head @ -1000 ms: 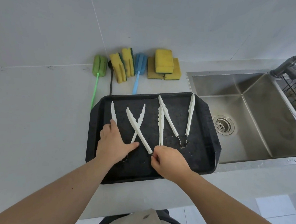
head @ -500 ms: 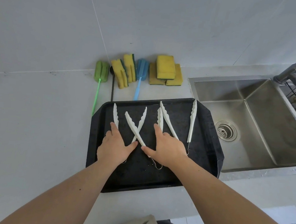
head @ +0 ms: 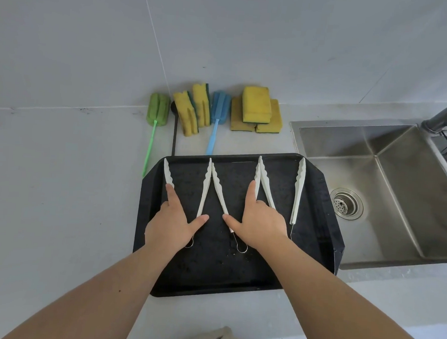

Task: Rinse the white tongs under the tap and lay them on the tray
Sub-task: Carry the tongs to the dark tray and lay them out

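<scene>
Tongs (head: 217,188) spread flat on wet tray (head: 326,228).
Left hand (head: 172,225) and right hand (head: 261,224) lie open, pressing them apart, apparently to dry separately.

A kitchen: a steel sink (head: 388,195) set into a grey counter (head: 59,185), with scrub sponges (head: 256,109) and dish brushes (head: 156,118) left of the sink

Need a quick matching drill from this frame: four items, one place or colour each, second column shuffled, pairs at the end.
Items
1. black tray
2. green brush
3. blue brush
4. sink

Descriptions
A. right of the tray
B. leftmost of the cleaning tools
C. holds the white tongs
D. between the yellow sponges

Pairs: 1-C, 2-B, 3-D, 4-A
</scene>
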